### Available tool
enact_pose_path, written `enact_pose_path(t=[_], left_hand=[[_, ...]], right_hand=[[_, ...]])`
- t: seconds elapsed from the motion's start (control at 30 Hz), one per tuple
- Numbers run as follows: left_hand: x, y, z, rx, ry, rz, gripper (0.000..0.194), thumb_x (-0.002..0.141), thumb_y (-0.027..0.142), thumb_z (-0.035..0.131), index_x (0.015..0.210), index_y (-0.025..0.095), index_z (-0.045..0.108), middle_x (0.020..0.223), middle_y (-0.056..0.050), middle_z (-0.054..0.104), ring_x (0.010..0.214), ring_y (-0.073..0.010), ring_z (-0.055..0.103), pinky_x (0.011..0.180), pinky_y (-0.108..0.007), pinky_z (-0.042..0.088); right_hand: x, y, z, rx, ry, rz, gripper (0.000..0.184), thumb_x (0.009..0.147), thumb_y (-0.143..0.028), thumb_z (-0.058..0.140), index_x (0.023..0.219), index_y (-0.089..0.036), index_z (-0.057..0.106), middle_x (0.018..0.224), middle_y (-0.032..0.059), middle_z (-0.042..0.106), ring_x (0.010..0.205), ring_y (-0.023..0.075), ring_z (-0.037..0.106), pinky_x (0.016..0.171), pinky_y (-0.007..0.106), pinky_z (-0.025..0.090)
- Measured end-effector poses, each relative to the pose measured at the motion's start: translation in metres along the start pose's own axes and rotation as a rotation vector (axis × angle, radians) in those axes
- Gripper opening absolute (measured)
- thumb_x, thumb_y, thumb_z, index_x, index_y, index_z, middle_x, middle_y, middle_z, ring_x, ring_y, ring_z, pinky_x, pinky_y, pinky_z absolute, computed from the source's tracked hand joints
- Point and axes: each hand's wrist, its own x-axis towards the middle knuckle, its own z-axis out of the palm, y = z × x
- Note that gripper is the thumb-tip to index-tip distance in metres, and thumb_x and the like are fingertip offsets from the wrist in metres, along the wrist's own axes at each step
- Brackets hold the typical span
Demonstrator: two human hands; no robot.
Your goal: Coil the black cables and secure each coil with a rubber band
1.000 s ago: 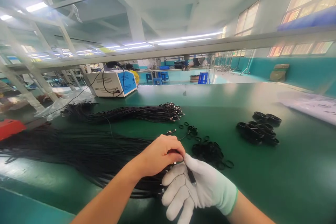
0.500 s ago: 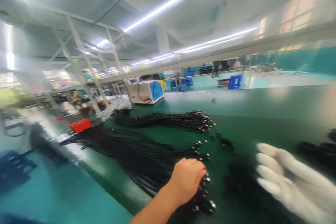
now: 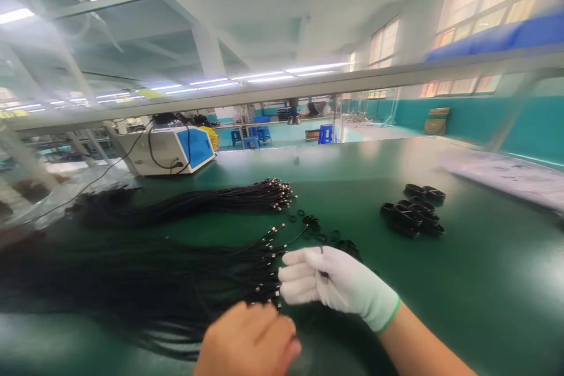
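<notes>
- Left hand [image 3: 249,338]: bare and blurred, at the near edge of the view. The fingers are curled inward. An onlooker cannot tell whether anything is held.
- Right hand [image 3: 337,282]: in a white glove with a green cuff, right of the left hand and apart from it. It is partly open, fingers extended side by side and thumb close to the index finger.
- A thin dark band [image 3: 322,249] crosses at the thumb, and a small dark piece shows at the palm; whether either is gripped cannot be told.
- Near cable bundle [image 3: 132,270]: black, spread across the left of the green table [image 3: 467,282]. Its metal-tipped ends face right, just beside the gloved fingertips.
- Far cable bundle [image 3: 211,197]: black, lying beyond the near bundle, ends also facing right.
- Loose black rings [image 3: 311,222]: scattered beyond the gloved hand; more lie in a dark pile [image 3: 350,248] partly hidden behind it.
- Black coils [image 3: 412,214]: grouped on the right, well apart from both hands.
- White-and-blue machine [image 3: 165,151]: far left, on the table, with a clear plastic bag [image 3: 90,182] beside it.
- Plastic sheet [image 3: 506,179]: flat, far right.
</notes>
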Motion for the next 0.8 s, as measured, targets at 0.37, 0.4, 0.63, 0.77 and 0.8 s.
enact_pose_path(t=[0.37, 0.4, 0.63, 0.77, 0.8], left_hand=[[0.072, -0.038, -0.016, -0.595, -0.266, -0.413, 0.014, 0.079, 0.029, 0.055, 0.074, 0.021, 0.065, 0.069, 0.003, 0.062, 0.062, -0.0113, 0.052, 0.058, -0.021, 0.041], [0.07, -0.042, -0.008, -0.636, -0.274, -0.406, 0.018, 0.081, 0.03, 0.052, 0.074, 0.02, 0.065, 0.07, 0.003, 0.062, 0.064, -0.0118, 0.053, 0.059, -0.021, 0.041], [0.019, -0.035, 0.048, -0.337, -0.258, -0.323, 0.026, 0.088, 0.02, 0.037, 0.076, 0.019, 0.06, 0.073, 0.0, 0.065, 0.066, -0.0143, 0.057, 0.06, -0.023, 0.04], [0.004, -0.004, 0.035, 0.04, -0.251, -0.017, 0.01, 0.079, 0.015, 0.052, 0.071, 0.02, 0.056, 0.066, 0.001, 0.063, 0.054, -0.0144, 0.055, 0.05, -0.026, 0.032], [0.009, -0.001, 0.024, 0.048, -0.25, 0.051, 0.008, 0.078, 0.018, 0.056, 0.07, 0.02, 0.055, 0.066, 0.001, 0.062, 0.054, -0.0143, 0.054, 0.049, -0.026, 0.03]], right_hand=[[-0.005, 0.03, 0.017, 0.054, -0.322, 0.183, 0.045, 0.076, -0.037, 0.064, 0.107, -0.006, 0.054, 0.093, 0.0177, 0.062, 0.086, 0.0273, 0.063, 0.084, 0.051, 0.041], [-0.005, 0.029, 0.018, 0.072, -0.308, 0.167, 0.044, 0.075, -0.038, 0.065, 0.105, -0.007, 0.054, 0.09, 0.0154, 0.061, 0.084, 0.0261, 0.063, 0.084, 0.052, 0.041], [-0.004, -0.002, 0.015, 0.291, -0.127, -0.166, 0.024, 0.079, -0.034, 0.065, 0.09, -0.015, 0.054, 0.068, -0.0028, 0.045, 0.062, 0.0103, 0.049, 0.075, 0.037, 0.044], [0.001, 0.007, 0.01, 0.212, -0.047, -0.179, 0.026, 0.083, -0.031, 0.061, 0.098, -0.011, 0.056, 0.076, 0.0026, 0.051, 0.071, 0.0134, 0.054, 0.079, 0.037, 0.042], [0.001, 0.013, 0.011, 0.174, -0.06, -0.144, 0.03, 0.081, -0.031, 0.063, 0.101, -0.009, 0.057, 0.08, 0.0057, 0.054, 0.074, 0.0153, 0.056, 0.079, 0.038, 0.042]])
